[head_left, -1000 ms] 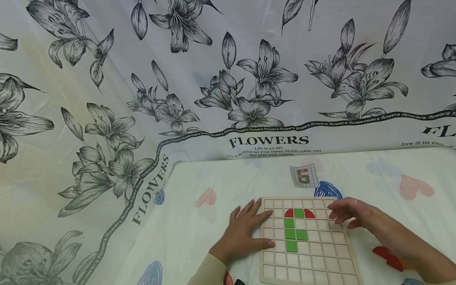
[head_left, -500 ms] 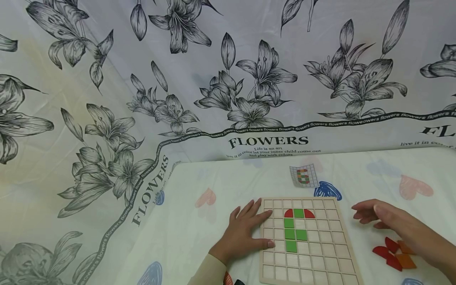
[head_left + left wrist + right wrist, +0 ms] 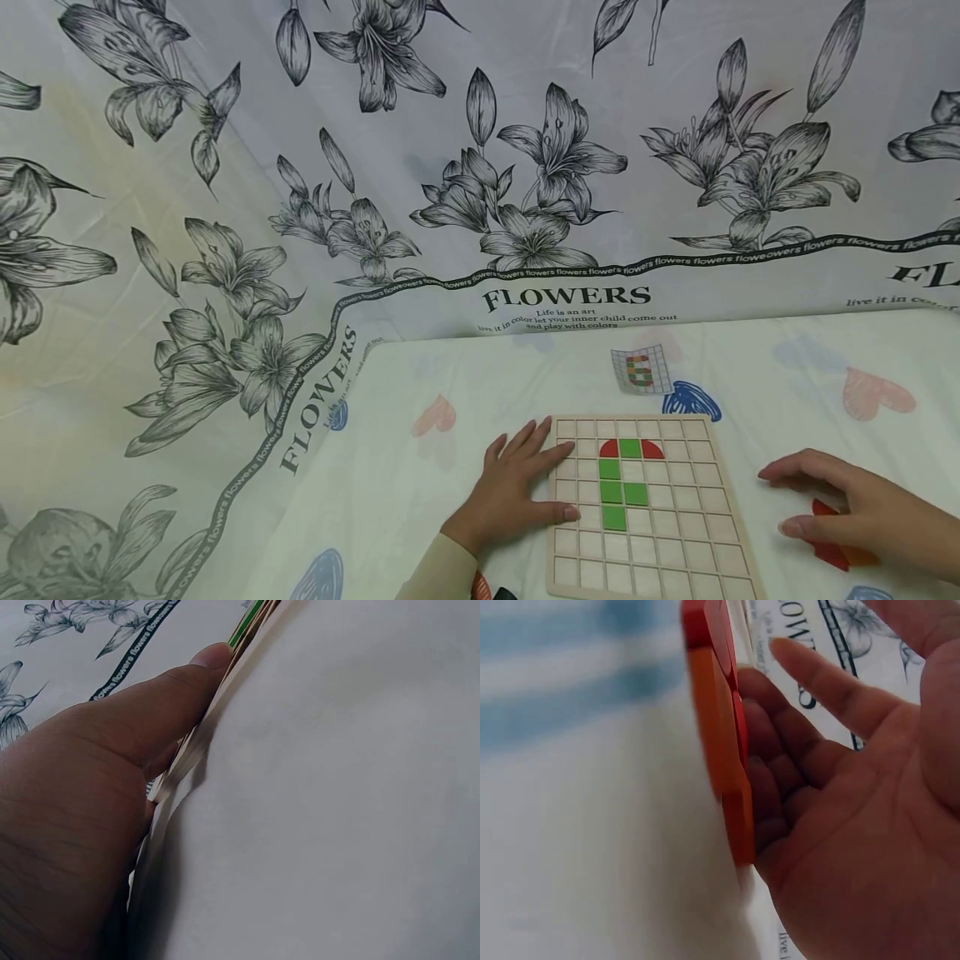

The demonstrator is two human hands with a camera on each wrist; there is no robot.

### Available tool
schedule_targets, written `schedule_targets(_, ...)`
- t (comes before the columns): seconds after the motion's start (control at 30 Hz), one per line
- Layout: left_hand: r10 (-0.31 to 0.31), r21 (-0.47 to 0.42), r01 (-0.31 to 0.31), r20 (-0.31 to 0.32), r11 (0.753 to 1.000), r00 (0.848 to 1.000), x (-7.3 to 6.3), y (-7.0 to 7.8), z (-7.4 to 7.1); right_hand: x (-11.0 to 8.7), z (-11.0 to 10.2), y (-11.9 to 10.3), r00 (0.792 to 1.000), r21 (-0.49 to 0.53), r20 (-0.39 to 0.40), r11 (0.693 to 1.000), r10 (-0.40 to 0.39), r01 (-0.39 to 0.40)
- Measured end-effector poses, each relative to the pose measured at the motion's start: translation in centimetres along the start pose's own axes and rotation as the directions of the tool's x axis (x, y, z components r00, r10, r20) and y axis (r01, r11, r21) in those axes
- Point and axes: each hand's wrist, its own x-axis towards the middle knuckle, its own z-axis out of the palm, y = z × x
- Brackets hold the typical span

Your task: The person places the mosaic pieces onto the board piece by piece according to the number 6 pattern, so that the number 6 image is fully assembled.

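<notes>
A wooden grid board (image 3: 675, 554) lies on the table. Several green square tiles (image 3: 611, 493) sit in its cells, and a red quarter-round tile (image 3: 653, 450) is at each end of the top coloured row. My left hand (image 3: 510, 490) rests along the board's left edge, fingers spread, the thumb over the rim. To the right of the board, my right hand (image 3: 862, 508) hovers over loose red tiles (image 3: 831, 557) and orange tiles (image 3: 862, 556), partly hiding them. In the right wrist view, fingers are loosely bent beside the orange tiles (image 3: 716, 720), pinching none.
A small card (image 3: 641, 369) with a coloured grid pattern lies beyond the board. The tablecloth (image 3: 465, 375) is printed with hearts. A flower-patterned curtain (image 3: 525, 167) hangs behind and to the left of the table.
My right hand has moved away from the board's upper right corner, rightward and down to the loose tiles, its thumb spreading from the fingers. The left hand and the board stay put.
</notes>
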Motion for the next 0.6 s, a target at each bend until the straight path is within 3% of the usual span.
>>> schedule_targets(0.2,0.000,0.002,0.000,-0.001,1.000,1.000,0.1,-0.2,0.2,-0.5,-0.5,1.0,0.997,-0.020,0.024,0.997,-0.078,0.078)
schedule_targets(0.33,0.007,0.007,-0.007,-0.004,1.000,1.000,0.0,-0.3,0.2,-0.6,-0.4,1.2,0.988,-0.039,-0.011,0.988,-0.151,0.151)
schedule_targets(0.43,0.012,0.014,-0.012,-0.008,1.000,1.000,0.0,-0.4,0.3,-0.5,-0.2,0.9,0.988,-0.075,-0.040,0.986,-0.152,0.149)
schedule_targets(0.6,0.011,0.011,-0.011,-0.002,1.000,1.000,-0.1,-0.3,0.2,-0.4,0.0,0.1,0.995,-0.105,-0.042,0.991,-0.086,0.081)
